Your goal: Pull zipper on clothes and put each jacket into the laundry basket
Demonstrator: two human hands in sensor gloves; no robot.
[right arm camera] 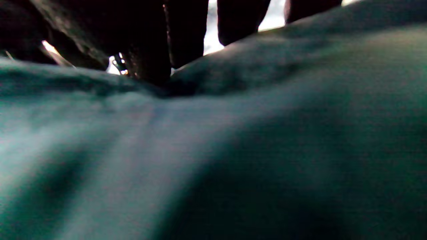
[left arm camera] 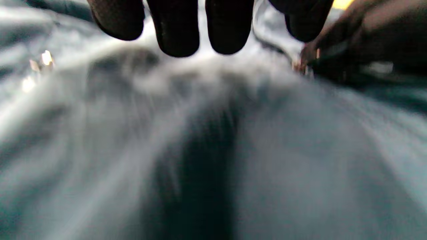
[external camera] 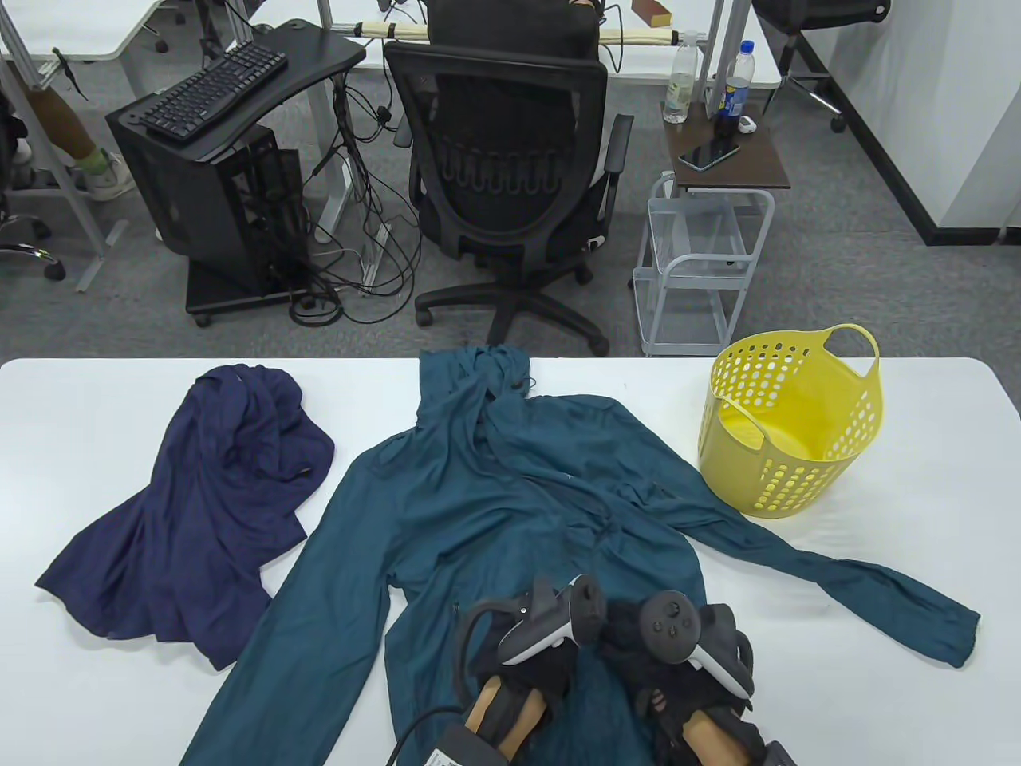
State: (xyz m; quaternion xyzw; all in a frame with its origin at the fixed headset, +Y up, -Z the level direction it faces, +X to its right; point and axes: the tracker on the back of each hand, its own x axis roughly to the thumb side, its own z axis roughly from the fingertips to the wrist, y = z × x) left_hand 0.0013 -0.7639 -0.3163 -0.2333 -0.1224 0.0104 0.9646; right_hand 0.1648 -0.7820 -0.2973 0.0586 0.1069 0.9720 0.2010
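Both hands working zipper at hem of teal jacket, lying mid-table. Left hand, right hand grips: cannot tell, blurred. Next: pulling slider up, then basket.

Black mesh gloves; grey-and-black trackers strapped on both hands

White table, bearing a teal jacket at centre, a navy jacket at nine o'clock, a yellow basket at two.
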